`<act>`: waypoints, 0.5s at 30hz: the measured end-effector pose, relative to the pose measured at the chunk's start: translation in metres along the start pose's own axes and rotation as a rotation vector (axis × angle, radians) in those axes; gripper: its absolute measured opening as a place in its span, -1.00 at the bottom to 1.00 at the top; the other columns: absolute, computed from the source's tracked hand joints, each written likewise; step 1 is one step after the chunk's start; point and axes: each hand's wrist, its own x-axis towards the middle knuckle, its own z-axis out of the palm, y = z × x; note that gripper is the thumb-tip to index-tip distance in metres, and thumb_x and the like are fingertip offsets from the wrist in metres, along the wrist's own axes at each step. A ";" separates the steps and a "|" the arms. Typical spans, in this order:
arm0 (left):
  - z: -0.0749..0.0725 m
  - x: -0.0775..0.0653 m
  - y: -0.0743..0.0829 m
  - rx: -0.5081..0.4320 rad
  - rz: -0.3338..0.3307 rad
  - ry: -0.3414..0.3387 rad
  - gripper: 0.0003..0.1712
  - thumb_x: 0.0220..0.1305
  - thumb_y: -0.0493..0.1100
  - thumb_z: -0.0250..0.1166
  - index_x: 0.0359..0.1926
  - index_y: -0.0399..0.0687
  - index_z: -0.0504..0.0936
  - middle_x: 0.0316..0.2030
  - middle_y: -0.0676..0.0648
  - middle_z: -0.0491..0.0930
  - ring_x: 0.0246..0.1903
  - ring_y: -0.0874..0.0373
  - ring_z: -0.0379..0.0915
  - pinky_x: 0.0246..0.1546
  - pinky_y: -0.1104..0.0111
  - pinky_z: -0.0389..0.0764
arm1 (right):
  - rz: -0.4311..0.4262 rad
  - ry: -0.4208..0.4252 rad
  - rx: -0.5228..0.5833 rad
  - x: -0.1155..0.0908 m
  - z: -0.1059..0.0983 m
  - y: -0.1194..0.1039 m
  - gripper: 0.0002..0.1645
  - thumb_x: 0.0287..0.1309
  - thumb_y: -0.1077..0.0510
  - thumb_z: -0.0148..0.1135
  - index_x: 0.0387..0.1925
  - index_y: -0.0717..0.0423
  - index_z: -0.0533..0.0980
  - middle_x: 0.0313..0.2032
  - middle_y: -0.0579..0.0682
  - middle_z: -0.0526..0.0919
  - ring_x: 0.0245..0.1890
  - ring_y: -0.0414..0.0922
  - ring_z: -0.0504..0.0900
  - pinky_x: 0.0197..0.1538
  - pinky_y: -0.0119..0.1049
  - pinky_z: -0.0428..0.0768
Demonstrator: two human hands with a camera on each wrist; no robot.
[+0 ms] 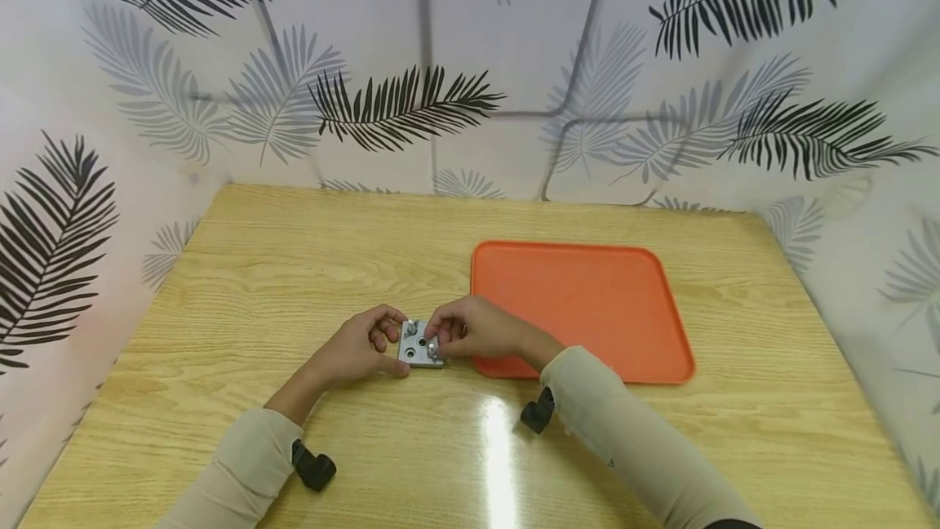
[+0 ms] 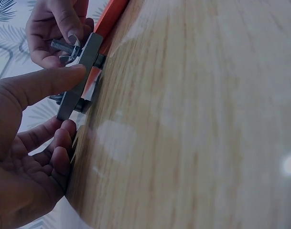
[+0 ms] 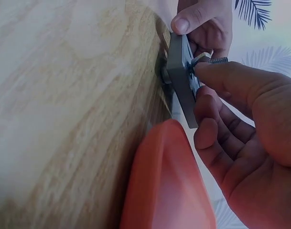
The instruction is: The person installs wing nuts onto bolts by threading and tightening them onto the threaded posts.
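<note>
A small grey metal plate with round holes lies near the middle of the table. My left hand grips it by its left side, thumb on the near edge and fingers at the far edge. Two bolts stand up through it, bearing wing nuts; one wing nut is at the far left corner. At the plate's right side, my right hand pinches the other wing nut below the threaded bolt end. Bolt heads show under the plate, holding it slightly off the table.
An orange tray lies right of the plate, partly under my right forearm. The wood-grain table extends around both hands. Behind it hangs a leaf-patterned backdrop. Black wrist cameras sit on both sleeves.
</note>
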 end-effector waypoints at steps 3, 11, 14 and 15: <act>0.000 0.000 0.000 0.002 0.001 0.000 -0.29 -0.05 -0.24 0.59 0.14 -0.15 0.46 -0.22 -0.07 0.42 -0.33 0.10 0.27 -0.29 0.38 0.37 | -0.001 -0.002 -0.011 0.001 0.002 -0.001 -0.82 0.15 0.27 0.38 -0.17 0.16 0.63 -0.43 -0.03 0.62 -0.47 -0.34 0.48 -0.34 -0.51 0.51; 0.000 0.000 0.000 0.003 0.002 0.002 -0.29 -0.04 -0.24 0.59 0.14 -0.15 0.46 -0.21 -0.07 0.43 -0.33 0.10 0.27 -0.30 0.40 0.38 | 0.031 0.028 -0.068 0.001 0.008 -0.003 -0.82 0.12 0.14 0.45 -0.39 0.08 0.56 -0.51 -0.15 0.54 -0.49 -0.34 0.44 -0.38 -0.50 0.45; 0.000 0.001 0.000 0.007 0.001 0.000 -0.29 -0.04 -0.24 0.59 0.15 -0.15 0.46 -0.21 -0.07 0.43 -0.33 0.10 0.27 -0.29 0.39 0.38 | 0.047 0.028 -0.047 -0.002 0.006 -0.003 -0.79 0.15 0.08 0.44 -0.42 0.06 0.56 -0.51 -0.17 0.55 -0.50 -0.34 0.44 -0.38 -0.49 0.45; 0.000 0.000 0.000 0.009 0.000 -0.001 -0.29 -0.04 -0.23 0.59 0.15 -0.15 0.46 -0.21 -0.07 0.43 -0.33 0.10 0.27 -0.29 0.39 0.38 | 0.046 0.034 -0.038 -0.002 0.005 -0.003 -0.81 0.17 0.08 0.42 -0.41 0.05 0.56 -0.50 -0.16 0.56 -0.49 -0.33 0.44 -0.37 -0.48 0.46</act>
